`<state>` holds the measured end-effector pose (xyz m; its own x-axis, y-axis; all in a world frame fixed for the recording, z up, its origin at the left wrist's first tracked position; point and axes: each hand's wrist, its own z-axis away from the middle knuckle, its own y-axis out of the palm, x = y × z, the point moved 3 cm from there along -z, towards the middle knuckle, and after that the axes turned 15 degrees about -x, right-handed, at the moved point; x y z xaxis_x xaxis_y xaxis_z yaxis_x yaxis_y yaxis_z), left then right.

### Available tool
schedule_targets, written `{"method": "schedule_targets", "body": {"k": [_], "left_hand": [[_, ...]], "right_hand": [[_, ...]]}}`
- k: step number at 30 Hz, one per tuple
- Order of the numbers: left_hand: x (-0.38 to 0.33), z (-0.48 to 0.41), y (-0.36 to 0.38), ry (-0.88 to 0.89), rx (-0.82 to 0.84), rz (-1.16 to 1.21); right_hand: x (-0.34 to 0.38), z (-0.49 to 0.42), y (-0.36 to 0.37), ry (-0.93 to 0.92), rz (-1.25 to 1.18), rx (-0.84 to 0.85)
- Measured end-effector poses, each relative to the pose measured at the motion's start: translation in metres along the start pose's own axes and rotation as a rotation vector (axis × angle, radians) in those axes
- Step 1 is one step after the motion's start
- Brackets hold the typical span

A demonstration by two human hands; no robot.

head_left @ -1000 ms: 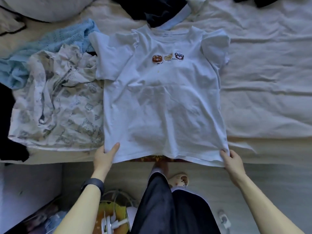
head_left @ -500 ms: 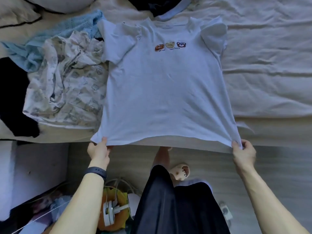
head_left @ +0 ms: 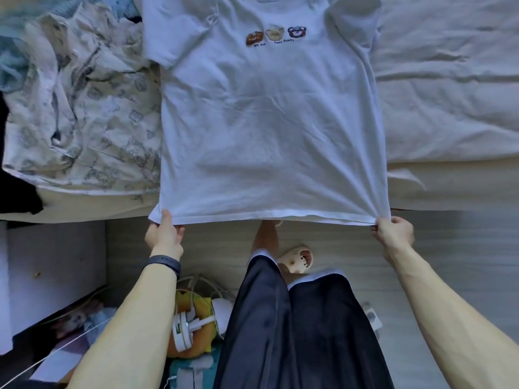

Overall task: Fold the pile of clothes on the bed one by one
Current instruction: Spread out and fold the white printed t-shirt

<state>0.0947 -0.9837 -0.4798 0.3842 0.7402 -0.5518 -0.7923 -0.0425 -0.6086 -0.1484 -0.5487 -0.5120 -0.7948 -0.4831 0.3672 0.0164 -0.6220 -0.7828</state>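
Cut off by the upper frame edge: neckline and shoulder tops of the white T-shirt (head_left: pixel 269 122). Legible on the chest: three small bear faces (head_left: pixel 276 33); lettering beneath too small to read. Hidden under the shirt: the near mattress edge at centre. Fingers of the left hand (head_left: pixel 165 237) concealed below the cloth, thumb alone on top. Fingertips of the right hand (head_left: pixel 394 234) buried in bunched fabric.

Location of shirt: front up, upper part flat on the bed (head_left: pixel 449 108), hem drawn out past the mattress edge and stretched taut between both hands above the floor (head_left: pixel 463 262).

Grip, left: pinching the left hem corner between thumb and fingers. Grip, right: curled round the gathered right hem corner, with creases fanning from that point.

Left of the shirt, on the bed: crumpled patterned garment (head_left: pixel 84 108), touching the left sleeve; pale blue knit (head_left: pixel 11 60) beyond it, cropped and blurred; black cloth (head_left: pixel 14 186) at the frame edge, mostly cropped.

Below the bed edge: dark shorts (head_left: pixel 295 332) and one pale slipper (head_left: pixel 297 259) at centre, masking much of the floor. Dark wristband (head_left: pixel 164 262) on the left wrist. White cabinet (head_left: pixel 53 262) at far left. Orange soft item (head_left: pixel 196 304) and white plastic device (head_left: pixel 185 329) beside the left forearm, type not identifiable. Small plug block (head_left: pixel 372 315) half hidden behind the shorts.
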Motion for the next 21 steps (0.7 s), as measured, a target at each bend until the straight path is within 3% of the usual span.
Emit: {"method": "schedule_targets", "body": {"k": [6, 9, 13, 15, 21], "left_hand": [[-0.01, -0.007, -0.009, 0.038, 0.02, 0.003], [-0.012, -0.012, -0.008, 0.076, -0.014, -0.058], [-0.009, -0.008, 0.002, 0.247, -0.123, -0.417], [-0.009, 0.02, 0.018, 0.357, -0.103, -0.597], [-0.024, 0.142, 0.129, 1.047, 0.446, -0.96]], "right_hand": [[0.026, 0.019, -0.023, -0.181, -0.066, -0.118], [0.02, 0.021, -0.023, -0.258, 0.046, -0.041], [0.004, 0.017, -0.016, -0.185, 0.287, 0.073], [0.014, 0.024, -0.012, -0.207, 0.341, 0.098], [0.106, 0.052, 0.017, -0.667, 0.266, 0.059]]}}
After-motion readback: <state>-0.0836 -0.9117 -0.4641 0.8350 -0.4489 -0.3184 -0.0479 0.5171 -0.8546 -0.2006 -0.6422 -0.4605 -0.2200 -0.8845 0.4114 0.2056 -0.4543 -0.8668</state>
